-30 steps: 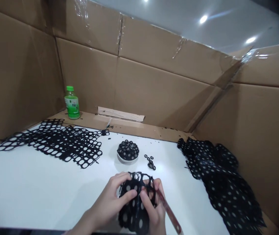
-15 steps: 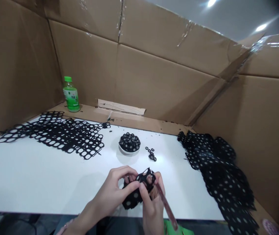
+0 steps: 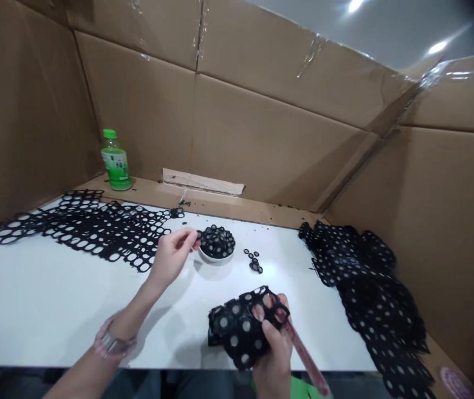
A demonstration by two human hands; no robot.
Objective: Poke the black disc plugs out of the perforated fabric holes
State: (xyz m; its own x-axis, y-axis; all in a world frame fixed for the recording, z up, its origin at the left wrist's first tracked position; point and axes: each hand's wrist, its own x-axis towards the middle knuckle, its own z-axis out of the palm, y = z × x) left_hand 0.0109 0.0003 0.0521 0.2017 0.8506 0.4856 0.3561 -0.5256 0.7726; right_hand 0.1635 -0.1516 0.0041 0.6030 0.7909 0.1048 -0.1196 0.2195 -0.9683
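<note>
My left hand point(image 3: 175, 254) is beside the white bowl point(image 3: 217, 259), thumb and finger pinching a small black ring point(image 3: 199, 235) at its left edge. Black discs with pale centres point(image 3: 217, 241) are heaped in the bowl. Near the table's front edge, my right hand point(image 3: 276, 346) grips a black sheet with pale dots point(image 3: 239, 327), which has open holes at its upper right. A reddish translucent stick point(image 3: 307, 360) also sits in that hand, slanting down to the right.
Black mesh with open holes point(image 3: 107, 227) covers the back left. Dotted black sheets point(image 3: 370, 293) are piled at the right. Several loose discs point(image 3: 255, 261) lie right of the bowl. A green bottle point(image 3: 116, 163) stands behind, near the cardboard walls point(image 3: 278, 133).
My left hand has left the dotted sheet and moved up to the bowl's left side with a small ring. My right hand still holds the sheet and stick, slightly further right, with more of the sheet visible.
</note>
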